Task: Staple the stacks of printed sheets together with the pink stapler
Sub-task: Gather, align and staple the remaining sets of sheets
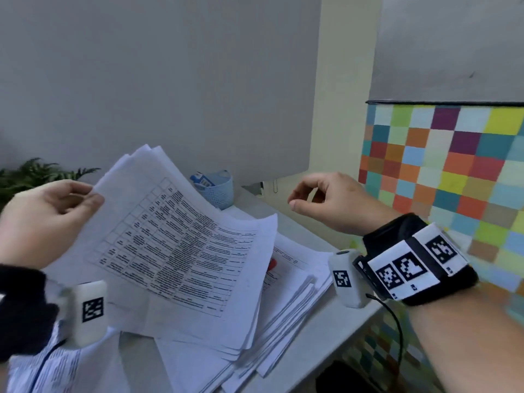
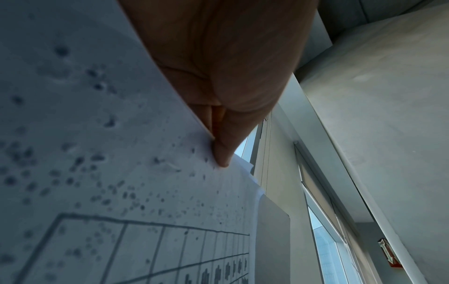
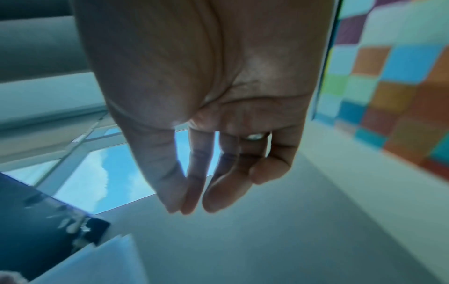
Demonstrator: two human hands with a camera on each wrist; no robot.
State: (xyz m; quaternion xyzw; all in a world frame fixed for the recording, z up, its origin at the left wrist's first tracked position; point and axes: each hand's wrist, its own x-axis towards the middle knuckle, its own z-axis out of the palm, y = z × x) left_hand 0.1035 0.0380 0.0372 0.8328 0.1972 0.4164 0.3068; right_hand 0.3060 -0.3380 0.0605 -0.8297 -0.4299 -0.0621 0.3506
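Observation:
My left hand (image 1: 93, 195) pinches a stack of printed sheets (image 1: 175, 239) by its upper left edge and holds it tilted above the table. The top sheet carries a printed table. In the left wrist view my thumb (image 2: 218, 149) presses on the stack (image 2: 97, 173). More loose piles of sheets (image 1: 295, 282) lie underneath on the white table (image 1: 306, 234). A small red-pink bit (image 1: 271, 263) peeks out beside the held stack; it may be the stapler, mostly hidden. My right hand (image 1: 300, 198) hovers at the right, fingers (image 3: 213, 199) loosely curled, holding nothing.
A pale blue perforated basket (image 1: 218, 188) stands at the back of the table. A green plant (image 1: 34, 174) is at the far left. A colourful checkered panel (image 1: 442, 171) runs along the right, close to the table's right edge. A grey wall is behind.

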